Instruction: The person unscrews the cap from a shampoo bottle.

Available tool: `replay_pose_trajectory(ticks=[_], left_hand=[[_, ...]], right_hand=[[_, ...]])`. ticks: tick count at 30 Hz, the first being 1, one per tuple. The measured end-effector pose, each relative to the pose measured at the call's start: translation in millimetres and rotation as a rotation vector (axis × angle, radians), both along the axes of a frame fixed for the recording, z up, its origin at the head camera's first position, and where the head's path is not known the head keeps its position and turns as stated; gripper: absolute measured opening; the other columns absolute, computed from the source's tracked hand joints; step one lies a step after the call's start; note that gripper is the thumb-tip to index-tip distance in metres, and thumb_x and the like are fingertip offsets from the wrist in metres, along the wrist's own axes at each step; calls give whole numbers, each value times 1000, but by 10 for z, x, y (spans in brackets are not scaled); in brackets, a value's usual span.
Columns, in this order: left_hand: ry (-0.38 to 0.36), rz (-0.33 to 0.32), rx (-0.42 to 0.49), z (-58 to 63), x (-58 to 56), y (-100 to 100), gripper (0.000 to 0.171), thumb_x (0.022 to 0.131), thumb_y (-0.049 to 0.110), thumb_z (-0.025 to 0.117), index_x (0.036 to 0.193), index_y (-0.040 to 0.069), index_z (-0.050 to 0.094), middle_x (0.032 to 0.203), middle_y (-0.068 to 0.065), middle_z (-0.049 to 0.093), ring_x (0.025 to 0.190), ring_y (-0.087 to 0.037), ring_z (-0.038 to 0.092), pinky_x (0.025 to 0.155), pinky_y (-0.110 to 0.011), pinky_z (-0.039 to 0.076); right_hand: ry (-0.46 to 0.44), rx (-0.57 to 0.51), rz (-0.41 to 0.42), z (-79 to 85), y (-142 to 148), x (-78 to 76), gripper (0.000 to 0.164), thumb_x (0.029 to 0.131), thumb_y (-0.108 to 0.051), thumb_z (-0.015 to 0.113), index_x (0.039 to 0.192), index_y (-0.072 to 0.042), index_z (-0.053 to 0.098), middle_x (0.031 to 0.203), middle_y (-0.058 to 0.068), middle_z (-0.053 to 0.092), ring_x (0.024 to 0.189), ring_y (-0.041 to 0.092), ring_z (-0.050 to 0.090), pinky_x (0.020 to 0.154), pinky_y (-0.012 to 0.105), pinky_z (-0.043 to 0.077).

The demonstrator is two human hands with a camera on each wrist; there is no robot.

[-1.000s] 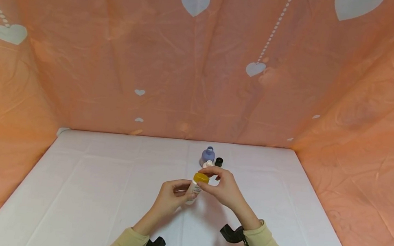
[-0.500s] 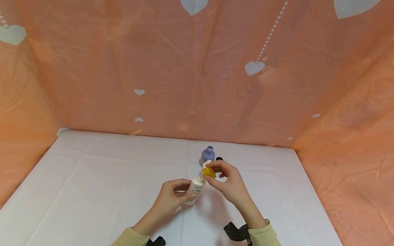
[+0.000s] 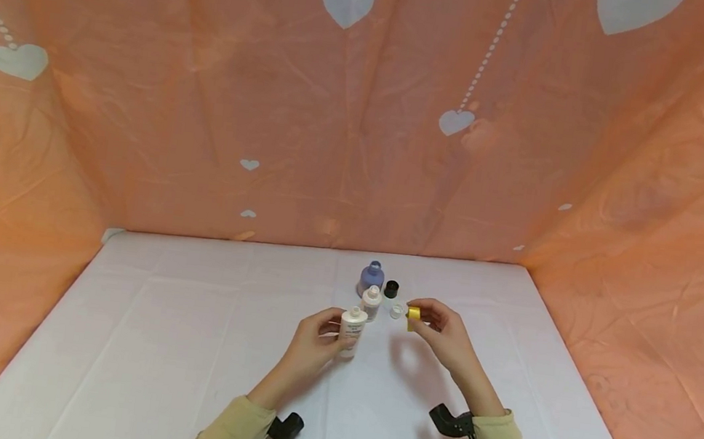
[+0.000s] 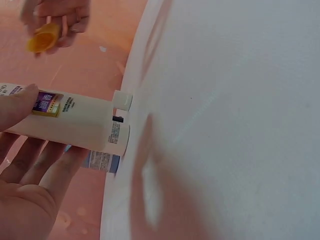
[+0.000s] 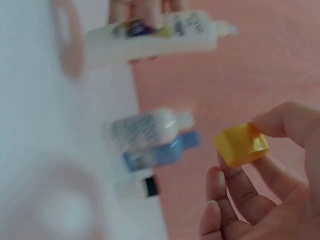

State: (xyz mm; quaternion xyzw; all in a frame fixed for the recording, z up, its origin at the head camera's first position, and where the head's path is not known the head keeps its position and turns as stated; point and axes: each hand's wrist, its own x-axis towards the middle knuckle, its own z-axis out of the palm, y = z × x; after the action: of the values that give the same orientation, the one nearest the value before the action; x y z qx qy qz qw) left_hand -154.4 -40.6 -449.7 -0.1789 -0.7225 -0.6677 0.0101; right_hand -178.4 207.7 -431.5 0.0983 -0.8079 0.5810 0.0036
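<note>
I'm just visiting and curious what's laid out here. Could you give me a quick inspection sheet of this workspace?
Surface: white table, covered with a creased sheet.
Job's things: white bottle, uncapped, standing on the table; yellow cap, off the bottle.
Clutter: second white bottle, blue bottle, black cap and a clear cap behind the hands.
Fingers: left hand grips the white bottle; right hand pinches the yellow cap.
Cables: nothing seen.
Surroundings: orange backdrop with white hearts.
</note>
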Motion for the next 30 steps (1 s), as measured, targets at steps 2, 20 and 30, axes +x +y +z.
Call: replay_pose_trajectory(ticks=[2, 20, 30], left_hand=[[-1, -10, -3, -7, -19, 17, 29, 80, -11, 70, 107, -9, 61, 105, -24, 62, 96, -40, 62, 82, -35, 55], [-38, -2, 6, -394, -363, 238, 39, 77, -7, 75, 114, -6, 62, 109, -21, 63, 98, -33, 63, 83, -29, 54], [28, 20, -57, -212, -312, 268, 39, 76, -12, 73, 113, -10, 62, 105, -22, 64, 94, -34, 63, 79, -33, 56]], right_hand=[[-33, 5, 1, -88, 61, -6, 29, 89, -4, 66, 117, 3, 63, 105, 18, 64, 90, 21, 60, 75, 25, 52], [-98, 116, 103, -595, 253, -247, 28, 86, -6, 70, 112, 4, 65, 106, 13, 68, 90, 21, 63, 79, 24, 51], [-90, 113, 171, -637, 218, -286, 29, 86, -7, 71, 114, 1, 66, 109, 14, 67, 92, 21, 64, 68, 23, 52]])
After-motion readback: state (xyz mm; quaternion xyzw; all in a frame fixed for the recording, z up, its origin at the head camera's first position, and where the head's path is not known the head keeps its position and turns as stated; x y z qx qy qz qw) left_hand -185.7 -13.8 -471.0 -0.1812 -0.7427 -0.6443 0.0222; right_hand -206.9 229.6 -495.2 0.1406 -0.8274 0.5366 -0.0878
